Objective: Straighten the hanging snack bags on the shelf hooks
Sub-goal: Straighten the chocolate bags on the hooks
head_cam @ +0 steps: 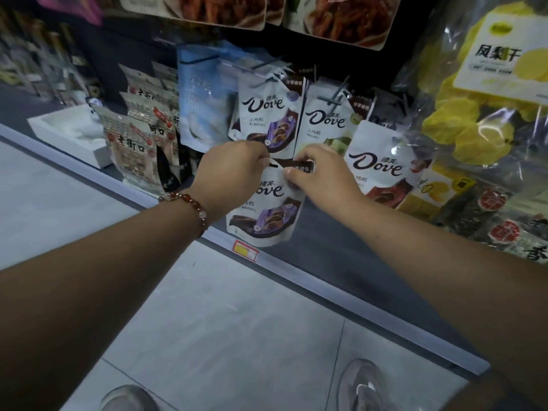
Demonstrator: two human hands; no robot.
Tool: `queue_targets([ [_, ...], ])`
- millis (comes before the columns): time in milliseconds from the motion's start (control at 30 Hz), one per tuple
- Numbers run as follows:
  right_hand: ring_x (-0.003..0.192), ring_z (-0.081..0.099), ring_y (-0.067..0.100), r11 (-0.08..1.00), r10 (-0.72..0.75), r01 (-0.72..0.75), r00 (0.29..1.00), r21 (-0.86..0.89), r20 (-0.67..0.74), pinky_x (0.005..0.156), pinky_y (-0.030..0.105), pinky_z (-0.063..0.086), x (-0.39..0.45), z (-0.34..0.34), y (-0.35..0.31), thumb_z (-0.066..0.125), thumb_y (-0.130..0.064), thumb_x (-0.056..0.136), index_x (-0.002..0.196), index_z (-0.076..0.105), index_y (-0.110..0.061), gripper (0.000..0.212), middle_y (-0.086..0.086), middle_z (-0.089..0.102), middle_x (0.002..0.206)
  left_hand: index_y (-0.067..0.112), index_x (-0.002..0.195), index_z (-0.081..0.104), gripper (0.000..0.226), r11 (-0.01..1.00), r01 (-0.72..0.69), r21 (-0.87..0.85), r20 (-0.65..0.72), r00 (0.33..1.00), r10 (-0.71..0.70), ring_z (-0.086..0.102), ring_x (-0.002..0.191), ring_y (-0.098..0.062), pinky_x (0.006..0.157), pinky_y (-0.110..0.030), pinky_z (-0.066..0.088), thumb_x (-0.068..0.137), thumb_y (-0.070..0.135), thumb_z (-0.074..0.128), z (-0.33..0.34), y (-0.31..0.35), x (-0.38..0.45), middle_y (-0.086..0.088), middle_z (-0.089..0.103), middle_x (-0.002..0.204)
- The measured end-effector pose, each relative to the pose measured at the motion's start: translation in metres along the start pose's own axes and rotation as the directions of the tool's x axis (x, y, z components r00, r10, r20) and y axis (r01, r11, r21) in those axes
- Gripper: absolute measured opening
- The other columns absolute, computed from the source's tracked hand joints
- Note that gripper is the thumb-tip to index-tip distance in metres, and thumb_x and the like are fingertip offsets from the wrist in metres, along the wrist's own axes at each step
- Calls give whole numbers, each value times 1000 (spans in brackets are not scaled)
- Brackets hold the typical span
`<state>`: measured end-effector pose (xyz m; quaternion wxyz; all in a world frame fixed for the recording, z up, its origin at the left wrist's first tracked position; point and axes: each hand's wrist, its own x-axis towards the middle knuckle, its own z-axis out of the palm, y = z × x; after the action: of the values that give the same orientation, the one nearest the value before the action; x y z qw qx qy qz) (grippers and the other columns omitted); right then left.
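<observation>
Both arms reach in toward the lower row of hooks. Left hand (229, 169), beaded bracelet (189, 207) on the wrist, pinches the top left corner of a white Dove bag (264, 209) with purple artwork; fingers curled, tips hidden behind the hand. Right hand (321, 173) pinches the same bag's dark top strip from the right, thumb in front, other fingers behind the bag. The bag hangs between the two hands, below the hooked row and in front of the dark shelf base (335, 250); whether it sits on a hook cannot be told.

Directly above it, a matching purple Dove bag (267, 114) hangs from a hook. Just beside that on the right, a green Dove bag (324, 123), tilted. Further right and lower, a red Dove bag (382, 164) leans out in front.

Left of the Dove row: a pale blue bag (201, 111), then printed seed bags (133, 146). Far right: a clear bag of yellow dried fruit (474, 93). Pale tiled floor (225, 307) below, two shoes at the bottom edge.
</observation>
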<state>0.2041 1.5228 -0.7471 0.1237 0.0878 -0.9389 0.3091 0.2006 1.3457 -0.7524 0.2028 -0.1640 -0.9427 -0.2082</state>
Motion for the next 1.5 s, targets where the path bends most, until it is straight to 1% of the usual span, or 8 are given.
queue_targets([
  [367,88,47,8,989,-34,51,992,136,-125,67,-2,30,74,32,-42,64,-30,93,92,61,-19,11,-3,47,103,20,107,72,24,952,254,-172,-345,890,-299,52,108,-29,94,-46,43,98,32,54,2,-43,45,-7,63,111],
  [600,87,68,22,900,171,-125,982,418,-76,83,39,56,110,53,-30,70,-47,78,89,67,-19,30,10,69,98,25,108,71,21,880,348,-324,-264,860,-437,44,123,-22,102,-42,38,98,35,56,20,-58,70,-1,51,128],
  [767,62,59,11,840,167,-110,984,532,-59,65,29,49,122,51,-24,71,-25,89,88,67,-14,11,0,66,71,22,107,71,20,838,329,-436,-205,870,-448,45,123,-23,107,-44,38,96,34,59,31,-69,94,-2,50,124],
  [933,61,58,6,815,112,-21,986,579,-122,63,22,49,134,41,-28,67,-20,93,98,67,-13,9,-2,64,75,20,94,71,5,655,270,-706,-131,859,-495,51,104,-9,90,-7,38,93,22,65,25,-71,116,-4,53,116],
  [1100,62,60,1,779,121,-8,983,627,-139,69,22,52,141,36,-27,67,-22,93,98,65,-16,7,-7,65,77,26,91,65,5,579,244,-778,-157,816,-556,57,103,-12,93,-23,47,89,22,69,38,-69,125,-3,59,116],
  [1233,59,57,4,761,136,-19,982,649,-130,67,24,51,143,38,-29,66,-21,93,90,63,-21,4,-3,62,70,25,120,58,40,416,245,-876,-72,785,-615,61,111,-14,95,-34,53,86,38,72,43,-78,126,2,63,122],
  [1333,62,60,3,728,210,-69,970,682,-126,66,20,52,147,45,-27,66,-21,93,90,64,-22,4,-1,65,80,25,145,39,67,456,289,-842,-49,801,-597,49,130,-16,108,-39,44,89,41,70,45,-75,125,0,46,148],
  [1500,75,64,16,769,373,-171,903,616,-215,82,42,57,158,54,-23,67,-31,91,90,66,-21,10,1,68,85,28,158,0,95,687,373,-624,-43,861,-506,8,151,-22,117,-37,18,91,41,66,56,-66,115,-10,3,165],
])
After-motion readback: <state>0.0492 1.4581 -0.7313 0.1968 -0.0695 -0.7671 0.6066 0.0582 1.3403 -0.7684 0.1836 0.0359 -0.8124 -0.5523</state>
